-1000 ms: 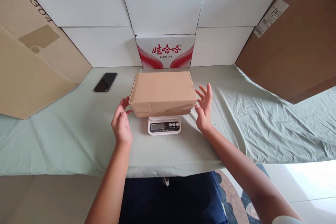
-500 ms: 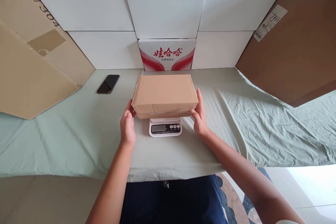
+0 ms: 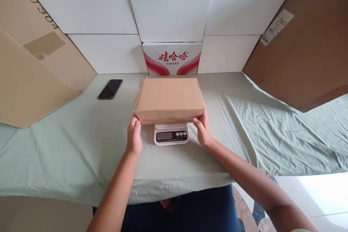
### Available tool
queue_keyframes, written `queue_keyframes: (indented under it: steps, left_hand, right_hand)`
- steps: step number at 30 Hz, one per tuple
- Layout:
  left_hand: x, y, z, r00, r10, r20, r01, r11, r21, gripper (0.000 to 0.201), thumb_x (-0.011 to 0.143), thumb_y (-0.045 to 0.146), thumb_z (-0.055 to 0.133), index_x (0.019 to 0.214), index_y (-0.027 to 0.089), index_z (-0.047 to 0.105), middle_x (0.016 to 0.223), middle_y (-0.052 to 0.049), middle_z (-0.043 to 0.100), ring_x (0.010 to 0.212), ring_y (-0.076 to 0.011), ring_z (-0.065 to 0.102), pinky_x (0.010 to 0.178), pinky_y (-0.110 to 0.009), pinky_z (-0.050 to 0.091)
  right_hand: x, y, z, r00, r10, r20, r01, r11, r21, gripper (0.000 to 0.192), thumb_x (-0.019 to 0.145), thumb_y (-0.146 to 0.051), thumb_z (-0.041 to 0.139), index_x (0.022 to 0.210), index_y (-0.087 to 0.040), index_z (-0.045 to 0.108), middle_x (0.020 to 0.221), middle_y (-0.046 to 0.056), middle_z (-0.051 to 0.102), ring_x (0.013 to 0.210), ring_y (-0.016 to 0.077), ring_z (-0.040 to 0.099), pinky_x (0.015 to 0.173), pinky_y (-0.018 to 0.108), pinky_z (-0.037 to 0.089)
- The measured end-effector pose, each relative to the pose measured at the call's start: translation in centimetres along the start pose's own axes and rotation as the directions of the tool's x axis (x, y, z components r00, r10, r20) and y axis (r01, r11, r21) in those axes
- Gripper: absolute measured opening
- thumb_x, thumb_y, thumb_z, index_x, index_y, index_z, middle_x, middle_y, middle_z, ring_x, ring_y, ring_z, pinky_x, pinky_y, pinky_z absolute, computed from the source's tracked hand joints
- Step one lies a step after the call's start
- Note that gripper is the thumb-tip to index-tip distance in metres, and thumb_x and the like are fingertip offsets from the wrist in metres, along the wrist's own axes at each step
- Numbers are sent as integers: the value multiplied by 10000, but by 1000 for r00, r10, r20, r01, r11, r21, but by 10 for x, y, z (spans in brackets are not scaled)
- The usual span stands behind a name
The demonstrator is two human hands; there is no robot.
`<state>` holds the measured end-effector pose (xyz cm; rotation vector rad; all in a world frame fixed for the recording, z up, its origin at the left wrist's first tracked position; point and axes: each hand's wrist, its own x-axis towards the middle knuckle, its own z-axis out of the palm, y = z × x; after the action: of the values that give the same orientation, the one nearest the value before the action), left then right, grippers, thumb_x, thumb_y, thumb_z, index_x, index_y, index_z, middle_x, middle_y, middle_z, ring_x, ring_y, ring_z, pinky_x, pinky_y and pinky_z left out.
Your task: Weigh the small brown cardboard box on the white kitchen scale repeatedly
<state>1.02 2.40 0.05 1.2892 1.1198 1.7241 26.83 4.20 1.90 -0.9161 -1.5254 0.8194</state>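
A closed brown cardboard box (image 3: 170, 96) is above a small white digital scale (image 3: 171, 137), covering its weighing plate. Whether the box rests on the plate or hovers just over it, I cannot tell. My left hand (image 3: 134, 136) grips the box's near left corner, thumb at the front and fingers hidden behind the side. At the near right corner, my right hand (image 3: 203, 128) grips it too, thumb on the front face and fingers tucked under or behind. The scale's display and its buttons face me, and the display looks blank.
A black phone (image 3: 110, 89) lies on the green cloth (image 3: 89, 134) to the left. Behind stands a white box with red lettering (image 3: 172, 58) among white panels (image 3: 231, 52). Large cardboard sheets flank the table, one on the left (image 3: 40, 76) and one on the right (image 3: 307, 50).
The box has shifted slightly toward me. Both hands have closed in around its near corners, with the right fingers now out of sight behind the side. The view has tilted a little.
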Motion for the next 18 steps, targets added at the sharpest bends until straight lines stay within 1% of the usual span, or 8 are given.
queue_keyframes:
  steps: [2, 5, 8, 10, 12, 14, 16, 18]
  left_hand:
    - [14, 4, 2, 1000, 26, -17, -26, 1000, -13, 528, 941, 663, 543, 1219, 241, 697, 1281, -123, 723, 1304, -304, 642, 1087, -420, 518]
    - [54, 5, 6, 997, 60, -41, -61, 998, -23, 540, 922, 675, 570, 1186, 225, 706, 1274, -128, 721, 1329, -306, 628, 1090, -412, 517]
    - [102, -12, 14, 994, 84, -73, -87, 996, -37, 593, 882, 740, 576, 1082, 199, 712, 1249, -142, 720, 1349, -308, 612, 1084, -401, 521]
    - [125, -32, 20, 992, 33, -120, -41, 997, -70, 632, 856, 778, 572, 1057, 192, 698, 1237, -148, 723, 1340, -294, 618, 1079, -388, 523]
    - [136, -53, 23, 984, -40, -175, 26, 996, -82, 675, 847, 806, 549, 1078, 186, 686, 1258, -158, 720, 1329, -277, 624, 1075, -382, 523]
    - [138, -69, 24, 979, -92, -183, 78, 994, -80, 686, 855, 808, 537, 1096, 184, 688, 1281, -165, 718, 1313, -267, 636, 1070, -378, 525]
    - [136, -79, 22, 980, -111, -167, 97, 992, -86, 678, 863, 800, 538, 1110, 190, 701, 1296, -163, 721, 1297, -265, 650, 1065, -373, 527]
    - [133, -83, 19, 983, -110, -144, 98, 991, -87, 668, 869, 790, 543, 1118, 194, 715, 1296, -154, 727, 1293, -266, 655, 1071, -367, 523]
  right_hand:
    - [13, -1, -1, 999, -50, -9, 50, 999, -13, 859, 939, -677, 478, 1659, -386, 110, 1698, 40, 357, 1598, 336, 316, 1293, 606, 358]
    - [50, -3, 0, 988, -151, -26, 150, 987, -51, 864, 927, -701, 476, 1651, -374, 135, 1726, 26, 296, 1610, 332, 285, 1310, 585, 330]
    - [95, 6, 7, 973, -226, -45, 224, 974, -39, 867, 897, -746, 464, 1630, -378, 183, 1733, 7, 284, 1610, 315, 284, 1324, 568, 297]
    - [118, 21, 16, 977, -206, -44, 207, 978, 2, 881, 874, -766, 465, 1614, -356, 220, 1738, 14, 275, 1612, 305, 282, 1335, 551, 276]
    - [131, 40, 24, 988, -142, -55, 145, 988, 54, 963, 832, -785, 495, 1609, -289, 221, 1737, 67, 271, 1606, 323, 287, 1335, 552, 264]
    - [135, 58, 30, 996, -75, -50, 79, 994, 75, 1028, 790, -780, 550, 1602, -240, 224, 1730, 110, 281, 1605, 339, 284, 1335, 551, 255]
    - [134, 69, 31, 999, -28, -40, 31, 996, 85, 1025, 781, -751, 576, 1599, -244, 225, 1730, 108, 289, 1607, 336, 279, 1338, 548, 245]
    - [131, 74, 29, 999, -2, -40, 6, 996, 91, 975, 801, -715, 569, 1598, -274, 223, 1737, 79, 289, 1609, 322, 276, 1339, 549, 238]
